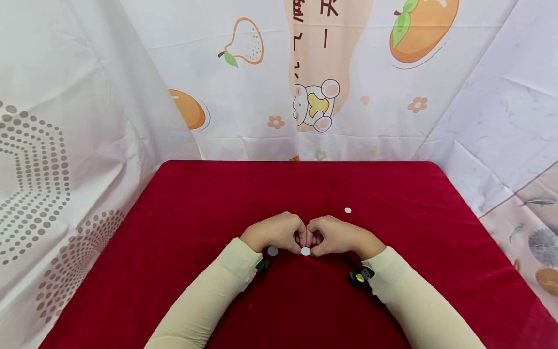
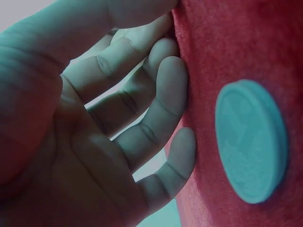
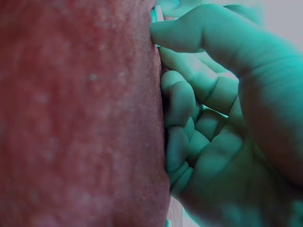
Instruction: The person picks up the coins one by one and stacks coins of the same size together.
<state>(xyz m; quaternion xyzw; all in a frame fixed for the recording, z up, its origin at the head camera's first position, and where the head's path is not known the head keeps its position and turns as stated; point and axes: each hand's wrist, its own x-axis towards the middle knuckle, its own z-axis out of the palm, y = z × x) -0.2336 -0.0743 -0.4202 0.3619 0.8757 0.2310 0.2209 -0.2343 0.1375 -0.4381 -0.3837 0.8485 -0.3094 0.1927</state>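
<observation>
A small round white coin (image 1: 305, 251) sits between both thumb tips at the middle of the red cloth. My left hand (image 1: 281, 231) holds its left edge, with the thumb in front and the other fingers bent behind. From the other side my right hand (image 1: 337, 236) pinches it by the right edge; the right wrist view shows the coin's thin edge (image 3: 157, 14) at that thumb tip. The curled fingers of both hands meet behind the coin. A second coin (image 2: 248, 142), with a raised rim and a faint embossed mark, lies on the cloth beside my left palm.
Farther back, to the right of the hands, a third white coin (image 1: 348, 210) lies flat. Red velvet cloth (image 1: 218, 194) covers the table. Printed white curtains (image 1: 253, 97) hang behind it and at both sides. Dark straps (image 1: 361, 276) with small devices sit at the wrists.
</observation>
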